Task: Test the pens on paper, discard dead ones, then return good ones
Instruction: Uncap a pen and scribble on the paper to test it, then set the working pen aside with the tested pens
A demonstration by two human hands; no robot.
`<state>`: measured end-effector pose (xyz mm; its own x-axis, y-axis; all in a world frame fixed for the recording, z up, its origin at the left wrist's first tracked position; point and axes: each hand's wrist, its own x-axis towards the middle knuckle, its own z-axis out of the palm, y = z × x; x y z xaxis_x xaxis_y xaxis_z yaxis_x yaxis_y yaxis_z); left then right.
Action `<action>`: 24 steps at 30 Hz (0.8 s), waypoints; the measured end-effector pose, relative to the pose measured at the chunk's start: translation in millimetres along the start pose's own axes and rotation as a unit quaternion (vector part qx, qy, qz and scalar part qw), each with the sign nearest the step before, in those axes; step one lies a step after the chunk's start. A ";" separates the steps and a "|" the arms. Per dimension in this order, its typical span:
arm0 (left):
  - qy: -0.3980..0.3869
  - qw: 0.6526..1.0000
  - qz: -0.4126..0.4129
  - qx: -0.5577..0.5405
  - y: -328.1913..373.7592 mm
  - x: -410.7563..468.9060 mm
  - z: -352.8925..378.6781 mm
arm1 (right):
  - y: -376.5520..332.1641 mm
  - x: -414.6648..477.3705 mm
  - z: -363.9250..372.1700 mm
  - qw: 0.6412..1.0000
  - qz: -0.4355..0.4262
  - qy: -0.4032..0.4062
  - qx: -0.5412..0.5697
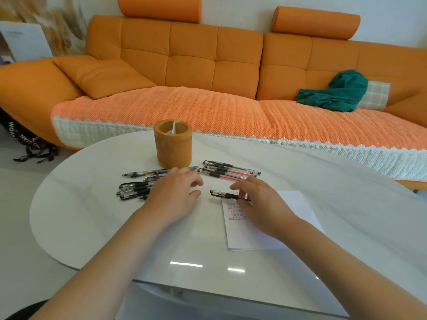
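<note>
A white sheet of paper (298, 204) with rows of red scribbles lies on the white table (92, 204). My right hand (261, 204) pinches a capped pen with a black grip (219, 194) that lies level over the paper's top left corner. My left hand (175, 192) rests on the table with loosely curled fingers, holding nothing, beside a heap of several black pens (134, 188). A second group of several pens, some red (228, 171), lies behind my right hand. An orange cylindrical pen holder (173, 144) stands upright behind both heaps.
An orange sofa (208, 65) with a knitted cover runs along the far side of the table. A green cloth (335, 93) lies on its right seat. A black bag (27, 144) sits on the floor at the left.
</note>
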<state>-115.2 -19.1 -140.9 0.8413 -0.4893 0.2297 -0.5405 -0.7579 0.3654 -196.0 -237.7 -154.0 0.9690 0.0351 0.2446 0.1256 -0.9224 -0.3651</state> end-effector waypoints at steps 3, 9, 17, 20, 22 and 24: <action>0.005 0.998 -0.011 0.070 -19.1 -6.2 -5.9 | -4.8 4.9 2.6 0.999 0.021 0.012 -0.023; -0.025 0.992 0.000 0.125 -27.0 -11.2 -8.0 | -16.2 31.8 9.8 0.998 0.032 0.026 -0.044; -0.041 0.993 -0.032 0.105 -26.1 -7.6 -10.6 | -16.0 66.5 18.2 0.993 0.053 -0.008 -0.105; -0.039 0.994 -0.026 0.096 -26.0 -7.8 -10.1 | -14.0 73.4 16.4 0.989 0.050 -0.016 -0.140; -0.039 0.994 -0.018 0.095 -25.8 -7.9 -9.4 | -11.0 76.5 14.8 0.986 0.046 -0.010 -0.157; -0.037 0.995 -0.015 0.087 -25.1 -7.9 -9.0 | -7.8 78.8 13.0 0.985 0.058 -0.004 -0.165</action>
<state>-108.2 7.7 -143.8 0.8576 -0.4914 0.1521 -0.5138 -0.8321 0.2086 -117.8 -222.8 -143.6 0.9747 -0.0751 0.2107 -0.0597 -0.9951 -0.0788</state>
